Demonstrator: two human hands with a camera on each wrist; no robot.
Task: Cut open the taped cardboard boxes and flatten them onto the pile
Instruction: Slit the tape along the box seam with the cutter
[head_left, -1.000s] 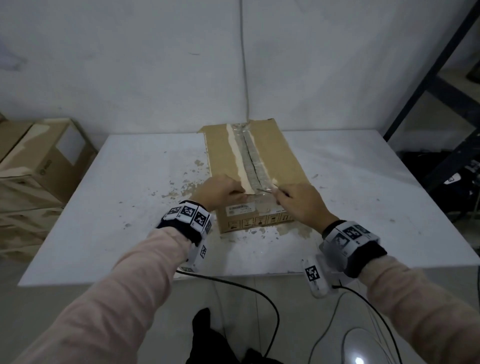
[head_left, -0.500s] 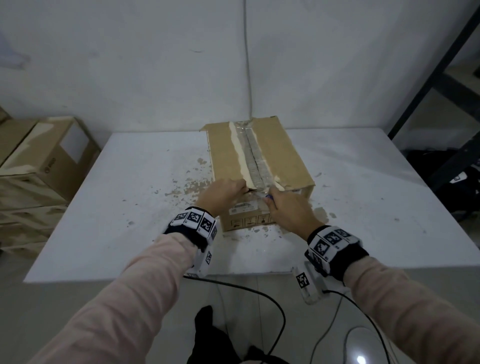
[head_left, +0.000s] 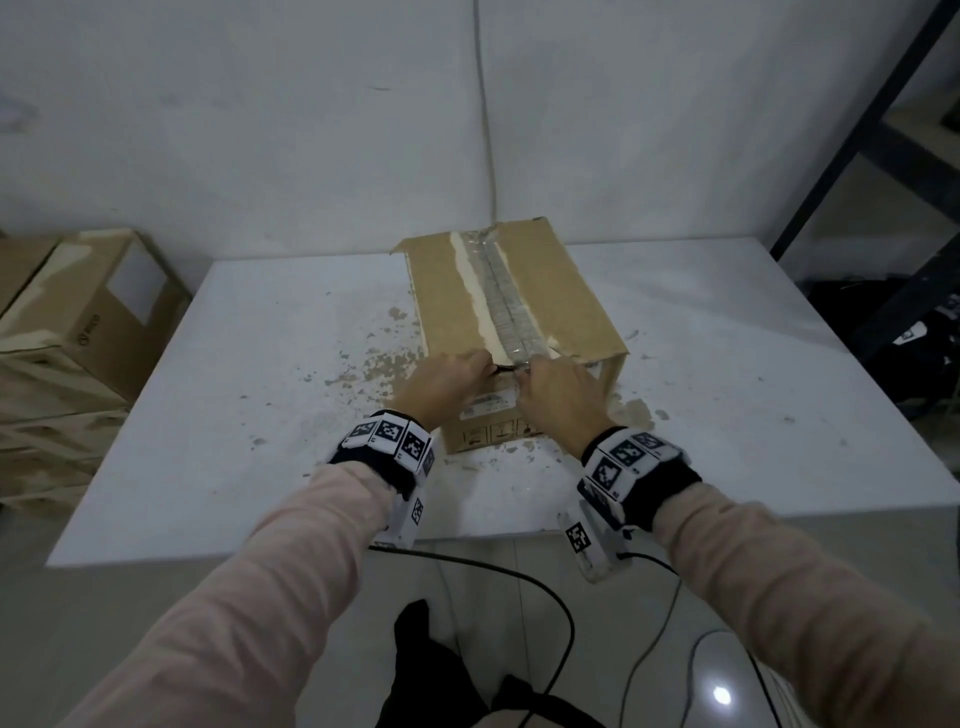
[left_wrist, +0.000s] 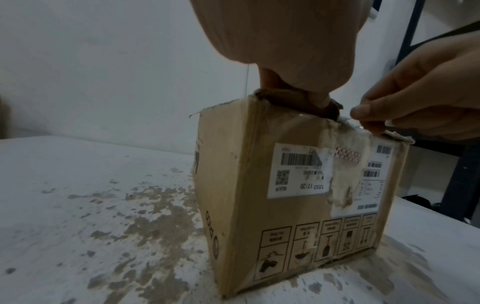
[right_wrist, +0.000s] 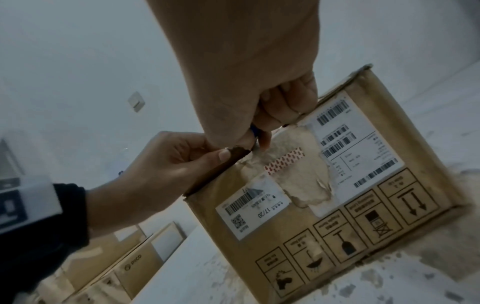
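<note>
So we've got the box (head_left: 514, 322) sitting on the white surface (head_left: 249, 415), near end toward us, and both hands are up at the near top edge where the tape (head_left: 506, 304) seam ends. Left hand (head_left: 447, 382) is curled round the torn corner of the left flap (left_wrist: 293, 100), thumb on top. Right hand (head_left: 558, 392) is closed on something small with a bit of blue (right_wrist: 254, 130) showing between the fingers; probably the cutter, but we can't really make it out. The worry: the two hands are nearly touching, so if the tool slips while the left is pulling the flap up, it goes straight at those fingers. The box also looks light, so a hard tug could lift or skid it instead of splitting the tape. And the card at that edge is already ragged, so it may just tear more rather than open clean. Readable stuff: the label (left_wrist: 298, 170) has barcodes, a QR code and "17/20", all upside down, plus a row of handling pictograms. The boxes (right_wrist: 130, 265) stacked off to the left say "PICO".
</note>
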